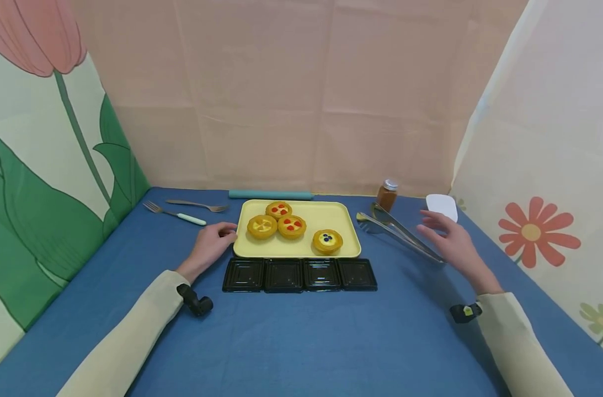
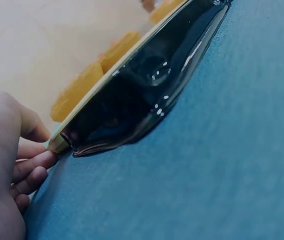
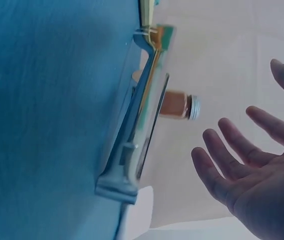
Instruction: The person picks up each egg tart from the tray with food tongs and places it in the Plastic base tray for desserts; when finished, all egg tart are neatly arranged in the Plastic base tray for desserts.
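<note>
A left hand pinches the left edge of a yellow tray of tarts on a blue table; the right hand, fingers spread, holds nothing near metal tongs. The tray looks light, stiff, best held by its rim; the tongs springy, slick, best gripped mid-arm

No text, label, brand, number or sign is showing legibly in any of the three views. The black wrist-worn device at the right cuff is carrying a small yellow-green patch, but it is appearing too small in the head view to tell whether any lettering is standing on it.
</note>
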`<state>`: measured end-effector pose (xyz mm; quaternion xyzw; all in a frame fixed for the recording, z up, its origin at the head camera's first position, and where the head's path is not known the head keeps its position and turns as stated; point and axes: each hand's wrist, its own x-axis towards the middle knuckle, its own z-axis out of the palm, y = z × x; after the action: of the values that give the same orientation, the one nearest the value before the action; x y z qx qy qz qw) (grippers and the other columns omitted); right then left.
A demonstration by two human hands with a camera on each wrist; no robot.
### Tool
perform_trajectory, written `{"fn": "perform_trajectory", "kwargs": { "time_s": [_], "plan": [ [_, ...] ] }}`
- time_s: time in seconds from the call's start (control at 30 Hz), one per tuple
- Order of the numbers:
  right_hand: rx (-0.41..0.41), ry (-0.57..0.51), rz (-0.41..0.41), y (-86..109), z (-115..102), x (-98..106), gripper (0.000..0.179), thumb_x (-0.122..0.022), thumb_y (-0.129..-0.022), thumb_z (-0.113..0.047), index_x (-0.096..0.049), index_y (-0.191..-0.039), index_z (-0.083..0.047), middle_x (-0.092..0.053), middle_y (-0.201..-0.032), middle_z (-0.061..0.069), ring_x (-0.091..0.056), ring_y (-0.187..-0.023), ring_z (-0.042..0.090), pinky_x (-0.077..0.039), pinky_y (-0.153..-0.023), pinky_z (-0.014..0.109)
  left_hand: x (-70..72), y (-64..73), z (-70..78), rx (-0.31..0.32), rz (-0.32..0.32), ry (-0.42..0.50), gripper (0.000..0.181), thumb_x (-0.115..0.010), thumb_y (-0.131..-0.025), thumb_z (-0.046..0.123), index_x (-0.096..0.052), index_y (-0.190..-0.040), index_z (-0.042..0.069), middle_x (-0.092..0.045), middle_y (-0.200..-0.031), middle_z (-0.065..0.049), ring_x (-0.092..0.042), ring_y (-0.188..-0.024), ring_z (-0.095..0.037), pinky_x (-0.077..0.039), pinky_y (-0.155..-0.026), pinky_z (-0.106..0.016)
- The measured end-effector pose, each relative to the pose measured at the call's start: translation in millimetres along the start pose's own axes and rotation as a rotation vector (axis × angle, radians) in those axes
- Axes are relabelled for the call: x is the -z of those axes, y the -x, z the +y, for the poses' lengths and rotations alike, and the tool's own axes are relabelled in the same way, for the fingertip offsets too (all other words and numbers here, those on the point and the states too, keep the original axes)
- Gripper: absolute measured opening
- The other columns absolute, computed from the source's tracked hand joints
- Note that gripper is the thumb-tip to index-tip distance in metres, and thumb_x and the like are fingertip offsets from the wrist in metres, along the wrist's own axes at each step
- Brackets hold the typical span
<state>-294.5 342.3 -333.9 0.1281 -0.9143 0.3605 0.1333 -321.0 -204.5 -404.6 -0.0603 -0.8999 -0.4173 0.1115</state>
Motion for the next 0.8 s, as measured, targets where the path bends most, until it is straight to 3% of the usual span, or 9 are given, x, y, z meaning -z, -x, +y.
{"fn": "perform_trajectory", "kwargs": {
  "time_s": [0.23, 0.5, 0.8],
  "plan": [
    [-0.058, -0.059, 0.007, 2.0, 15.0, 5.7, 0.062, -0.055, -0.103, -0.043, -0.043, -0.153, -0.008, -0.054, -0.138, 0.024, -0.050, -0.126, 0.042, -0.041, -0.097, 0.063, -1.2, -3.0, -0.8, -0.022, 0.004, 0.004, 0.038, -0.056, -0.097, 0.014, -0.065, -0.131, -0.002, -0.068, -0.111, -0.016, -0.060, -0.096, -0.030, -0.045, -0.081, -0.041],
    [-0.185, -0.135, -0.084, 4.4, 28.7, 4.1, 0.075, -0.059, -0.100, -0.049, -0.032, -0.159, -0.011, -0.046, -0.146, 0.027, -0.042, -0.135, 0.048, -0.030, -0.104, 0.071, -0.3, -4.1, 0.9, -0.021, 0.002, -0.008, 0.038, -0.056, -0.097, 0.014, -0.065, -0.130, -0.003, -0.068, -0.110, -0.016, -0.060, -0.097, -0.029, -0.045, -0.083, -0.041],
    [-0.253, -0.156, -0.130, 2.2, 40.7, -1.0, 0.079, -0.063, -0.097, -0.049, -0.032, -0.160, -0.012, -0.044, -0.148, 0.028, -0.039, -0.138, 0.048, -0.031, -0.107, 0.067, -1.7, -2.9, -0.2, -0.011, 0.003, -0.019, 0.038, -0.056, -0.098, 0.014, -0.064, -0.131, -0.003, -0.067, -0.111, -0.016, -0.060, -0.098, -0.029, -0.045, -0.083, -0.042]
  ]
}}
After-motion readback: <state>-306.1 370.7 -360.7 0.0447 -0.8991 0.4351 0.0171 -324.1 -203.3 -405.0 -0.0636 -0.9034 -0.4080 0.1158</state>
